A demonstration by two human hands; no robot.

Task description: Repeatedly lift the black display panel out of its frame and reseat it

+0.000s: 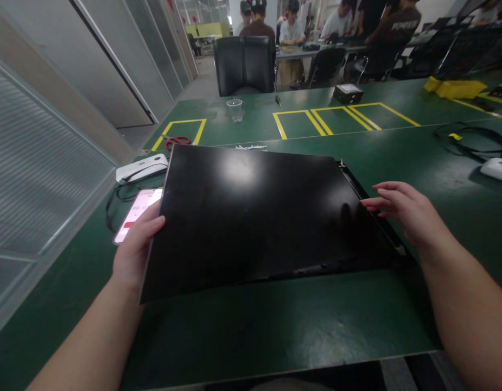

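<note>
A glossy black flat panel (251,217), which looks like a display screen, is tilted with its left side raised off the table. My left hand (139,244) grips its left edge, thumb on the front face and fingers behind. Along the right end shows a black frame strip (368,212), with the panel's right edge lying by it. My right hand (405,209) is beside that strip, fingers loosely stretched and apart, holding nothing; whether a fingertip touches the strip I cannot tell. A lit phone (137,214) lies just left of my left hand, partly hidden by it.
On the green table (275,320) are a white device (141,168) with a cable, red scissors (178,142), a plastic cup (235,110), a black box (348,93) and yellow tape outlines. Black cables (474,138) and a white device (497,169) lie right. Several people sit beyond.
</note>
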